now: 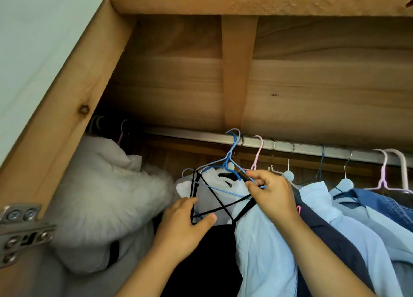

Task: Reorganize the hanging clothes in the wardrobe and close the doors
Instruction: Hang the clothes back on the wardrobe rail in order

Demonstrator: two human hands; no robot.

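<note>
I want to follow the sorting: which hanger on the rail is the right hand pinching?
The blue wire hanger, leftmost of the row on the rail. The right hand pinches its lower bar; the pink hanger beside it hangs untouched.

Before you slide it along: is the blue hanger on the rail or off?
On. The blue hanger has its hook over the rail; the right hand pinches its wire.

A metal hinge (21, 232) (four screws showing) sits at lower left, below a pale wall (33, 39).
</note>
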